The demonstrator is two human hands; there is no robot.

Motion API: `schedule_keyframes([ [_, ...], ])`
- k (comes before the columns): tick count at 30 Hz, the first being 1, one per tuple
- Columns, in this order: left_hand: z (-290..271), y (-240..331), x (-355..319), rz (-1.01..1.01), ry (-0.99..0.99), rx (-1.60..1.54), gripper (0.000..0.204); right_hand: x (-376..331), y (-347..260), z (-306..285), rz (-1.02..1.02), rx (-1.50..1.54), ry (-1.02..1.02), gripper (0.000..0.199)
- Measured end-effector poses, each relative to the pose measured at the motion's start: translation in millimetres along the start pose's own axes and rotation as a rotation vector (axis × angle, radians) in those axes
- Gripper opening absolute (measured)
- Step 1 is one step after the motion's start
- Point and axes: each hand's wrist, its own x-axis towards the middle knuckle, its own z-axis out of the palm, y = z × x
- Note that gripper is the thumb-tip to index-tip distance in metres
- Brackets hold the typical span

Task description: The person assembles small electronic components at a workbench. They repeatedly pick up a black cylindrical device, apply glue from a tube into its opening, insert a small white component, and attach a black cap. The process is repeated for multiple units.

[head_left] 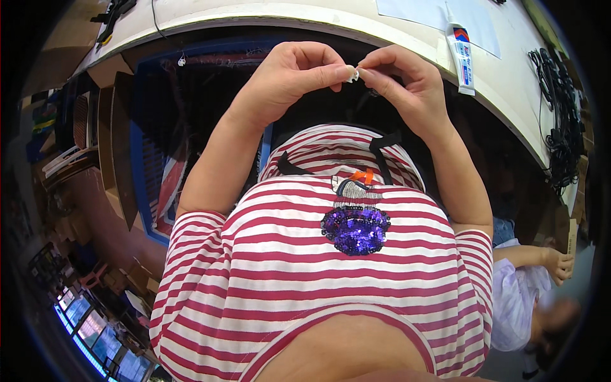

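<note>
Both my hands meet in front of me, just off the near edge of the white table. My left hand (305, 69) pinches a small white piece (352, 74) between thumb and index finger. From the other side my right hand (407, 79) closes thumb and index finger on the same piece, or on a part joined to it; the fingertips hide which. The piece is too small to name its kind. A white, blue and red tube (461, 57) with a narrow nozzle lies on the table to the right of my right hand.
The white table (267, 14) curves across the far side. A blue plastic crate (137, 153) stands below it on the left, beside cardboard (121, 140). Black cables (560, 121) lie bundled at the right edge. Another person (519, 286) is at the lower right.
</note>
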Motion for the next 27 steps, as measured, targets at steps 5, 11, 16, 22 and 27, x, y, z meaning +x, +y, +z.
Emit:
schedule_keyframes([
  [5,7,-12,3,0.064,0.120,-0.045,0.017,-4,7,5,-0.286,-0.291,0.143,0.017],
  [11,6,-16,8,0.023,0.178,-0.136,0.017,-5,15,10,-0.520,-0.533,0.271,0.022],
  [16,6,-17,10,-0.009,0.155,-0.211,0.017,-6,15,11,-0.500,-0.535,0.266,0.021],
  [22,2,-15,7,-0.004,0.119,-0.148,0.018,-5,14,13,-0.422,-0.521,0.233,0.020],
  [27,3,-11,4,0.061,0.076,-0.123,0.019,-7,12,17,-0.013,-0.042,0.200,0.015],
])
